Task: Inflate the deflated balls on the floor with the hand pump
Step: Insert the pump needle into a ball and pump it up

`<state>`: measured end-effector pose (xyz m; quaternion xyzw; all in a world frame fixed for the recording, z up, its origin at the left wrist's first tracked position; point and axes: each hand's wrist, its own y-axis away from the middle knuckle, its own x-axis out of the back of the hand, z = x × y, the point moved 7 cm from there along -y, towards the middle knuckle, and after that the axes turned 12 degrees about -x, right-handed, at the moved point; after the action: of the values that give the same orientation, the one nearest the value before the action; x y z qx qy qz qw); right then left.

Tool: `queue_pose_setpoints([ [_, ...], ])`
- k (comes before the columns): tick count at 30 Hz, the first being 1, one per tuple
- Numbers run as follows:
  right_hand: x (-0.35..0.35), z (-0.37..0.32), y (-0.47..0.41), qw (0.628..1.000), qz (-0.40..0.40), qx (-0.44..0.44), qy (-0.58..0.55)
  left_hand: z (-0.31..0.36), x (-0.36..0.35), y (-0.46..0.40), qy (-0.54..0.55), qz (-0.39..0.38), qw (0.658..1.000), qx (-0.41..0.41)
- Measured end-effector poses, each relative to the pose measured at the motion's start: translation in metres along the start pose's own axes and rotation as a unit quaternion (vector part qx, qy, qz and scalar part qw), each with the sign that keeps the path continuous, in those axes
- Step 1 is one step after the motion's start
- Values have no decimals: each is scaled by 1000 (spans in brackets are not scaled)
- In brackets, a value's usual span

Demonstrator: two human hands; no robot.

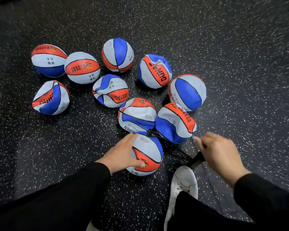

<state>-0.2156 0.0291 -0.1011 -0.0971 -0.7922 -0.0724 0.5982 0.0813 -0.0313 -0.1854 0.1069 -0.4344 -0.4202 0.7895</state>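
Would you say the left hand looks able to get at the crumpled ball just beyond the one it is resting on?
Probably yes: the left hand lies open on the near ball, and the crumpled ball sits just beyond, uncovered.

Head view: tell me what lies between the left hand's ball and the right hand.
In the head view, a black pump hose crosses speckled floor between the ball under the left hand and the right hand.
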Motion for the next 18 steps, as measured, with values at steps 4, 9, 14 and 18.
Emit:
queue_pose_setpoints([
  [4,49,-5,-29,999,6,7,42,-4,-1,-1,11,6,1000,4],
  [9,-31,4,31,999,11,-25,18,-1,-1,-4,23,10,1000,0],
  [14,-59,7,36,999,-8,6,43,3,2,1,2,3,1000,0],
  [18,-63,-11,31,995,-58,52,60,2,0,1,-2,-4,1000,14],
])
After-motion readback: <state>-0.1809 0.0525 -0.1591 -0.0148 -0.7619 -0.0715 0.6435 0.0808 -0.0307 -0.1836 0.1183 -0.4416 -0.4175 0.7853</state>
